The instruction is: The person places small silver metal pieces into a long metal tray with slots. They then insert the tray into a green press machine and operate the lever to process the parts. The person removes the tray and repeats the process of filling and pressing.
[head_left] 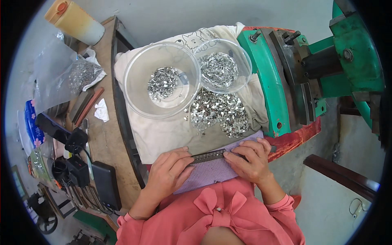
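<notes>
Between my hands lies a dark, narrow metal bar [208,157] with a row of small slots or parts along it. My left hand [170,168] grips its left end, and my right hand [250,160] grips its right end. The bar is held over a purple checked cloth [208,173] at the near edge of the work surface. Just beyond it, a heap of small shiny metal pieces [220,112] is spread on a grey-green cloth. A large clear tub [132,92] holds some small metal pieces, and a smaller clear tub [245,77] beside it holds thin metal pins.
A green machine press [269,81] stands on the right side. On the left, a wooden table [104,143] carries a yellow-capped bottle [83,26], a plastic bag of small parts [81,75], a black power bank [106,183] and black adapters. A dark red bar [339,175] lies at the right.
</notes>
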Motion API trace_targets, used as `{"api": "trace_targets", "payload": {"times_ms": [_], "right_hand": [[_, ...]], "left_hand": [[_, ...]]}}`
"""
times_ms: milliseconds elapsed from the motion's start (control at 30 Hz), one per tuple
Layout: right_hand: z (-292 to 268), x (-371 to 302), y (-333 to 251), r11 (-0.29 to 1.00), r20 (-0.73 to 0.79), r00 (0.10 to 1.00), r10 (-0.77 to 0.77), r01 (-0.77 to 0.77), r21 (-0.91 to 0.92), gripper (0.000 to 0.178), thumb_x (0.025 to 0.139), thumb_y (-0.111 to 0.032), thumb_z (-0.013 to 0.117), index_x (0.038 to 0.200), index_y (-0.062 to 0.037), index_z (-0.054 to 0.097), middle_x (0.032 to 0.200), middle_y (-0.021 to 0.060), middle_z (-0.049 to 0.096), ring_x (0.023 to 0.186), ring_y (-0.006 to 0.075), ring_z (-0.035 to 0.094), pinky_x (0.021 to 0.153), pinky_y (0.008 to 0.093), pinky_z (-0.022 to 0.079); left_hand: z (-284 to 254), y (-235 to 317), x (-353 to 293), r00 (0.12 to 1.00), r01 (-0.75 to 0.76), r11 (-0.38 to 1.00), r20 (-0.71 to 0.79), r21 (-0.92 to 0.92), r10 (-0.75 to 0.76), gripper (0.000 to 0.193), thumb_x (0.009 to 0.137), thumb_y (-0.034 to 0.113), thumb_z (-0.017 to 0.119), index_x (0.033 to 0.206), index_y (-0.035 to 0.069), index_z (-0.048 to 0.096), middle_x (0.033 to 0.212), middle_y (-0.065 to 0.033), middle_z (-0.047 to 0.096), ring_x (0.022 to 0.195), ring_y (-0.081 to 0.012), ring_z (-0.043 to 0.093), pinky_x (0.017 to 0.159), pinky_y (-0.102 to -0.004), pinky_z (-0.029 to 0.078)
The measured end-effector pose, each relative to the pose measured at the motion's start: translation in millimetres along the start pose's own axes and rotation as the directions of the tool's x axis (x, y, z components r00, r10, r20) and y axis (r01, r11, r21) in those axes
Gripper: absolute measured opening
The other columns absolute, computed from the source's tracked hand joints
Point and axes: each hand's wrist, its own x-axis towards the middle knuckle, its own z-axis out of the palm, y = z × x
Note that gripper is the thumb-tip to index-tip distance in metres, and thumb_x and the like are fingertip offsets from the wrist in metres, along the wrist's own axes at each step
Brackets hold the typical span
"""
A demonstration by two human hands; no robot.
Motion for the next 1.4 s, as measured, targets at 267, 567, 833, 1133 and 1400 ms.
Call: {"api": "trace_targets", "payload": {"times_ms": [267,567,833,1133,1400], "right_hand": [[2,13,-3,0.997,0.041,0.996,-0.073,0.073,0.013,0.020,0.080,-0.020,0.069,0.099,-0.0248,0.074,0.099,-0.0057,0.064,0.104,0.0147,0.060,0.108,0.0423,0.032],[-1,21,4,0.991,0.046,0.990,-0.134,0.135,-0.003,0.018,0.081,-0.022,0.072,0.098,-0.0242,0.073,0.100,-0.0052,0.065,0.105,0.0150,0.060,0.109,0.0424,0.031],[0,10,7,0.999,0.024,0.999,-0.030,0.029,0.029,0.034,0.070,-0.030,0.087,0.102,-0.0240,0.076,0.101,-0.0057,0.064,0.104,0.0187,0.059,0.109,0.0456,0.029],[1,8,7,0.997,0.086,0.996,0.034,-0.040,0.069,0.034,0.071,-0.032,0.086,0.101,-0.0209,0.076,0.103,-0.0044,0.064,0.108,0.0207,0.057,0.108,0.0462,0.031],[-1,16,8,0.999,-0.005,1.000,0.014,-0.014,0.041,0.031,0.073,-0.028,0.085,0.101,-0.0187,0.075,0.103,-0.0055,0.065,0.108,0.0190,0.058,0.105,0.0443,0.033]], "left_hand": [[9,-6,-4,0.995,-0.038,0.999,-0.089,-0.003,0.037,0.026,0.071,-0.001,0.081,0.094,0.005,0.070,0.099,-0.0098,0.072,0.103,-0.0290,0.071,0.085,-0.0379,0.054],[11,-4,-3,0.991,-0.065,0.997,-0.112,0.045,0.069,0.025,0.072,-0.002,0.081,0.093,0.004,0.069,0.097,-0.0098,0.071,0.100,-0.0297,0.071,0.084,-0.0373,0.055],[8,-1,-6,0.992,0.000,1.000,-0.128,0.031,0.005,0.029,0.069,0.001,0.084,0.094,0.003,0.068,0.104,-0.0124,0.070,0.102,-0.0323,0.069,0.084,-0.0395,0.056],[3,-2,-11,0.996,0.021,0.988,-0.090,0.152,-0.008,0.036,0.066,0.007,0.085,0.098,0.004,0.068,0.110,-0.0120,0.068,0.104,-0.0337,0.067,0.086,-0.0424,0.054],[-6,-1,6,0.992,-0.090,0.966,-0.062,0.244,0.108,0.033,0.069,0.008,0.083,0.098,0.005,0.068,0.106,-0.0095,0.068,0.103,-0.0302,0.067,0.082,-0.0393,0.051]]}}
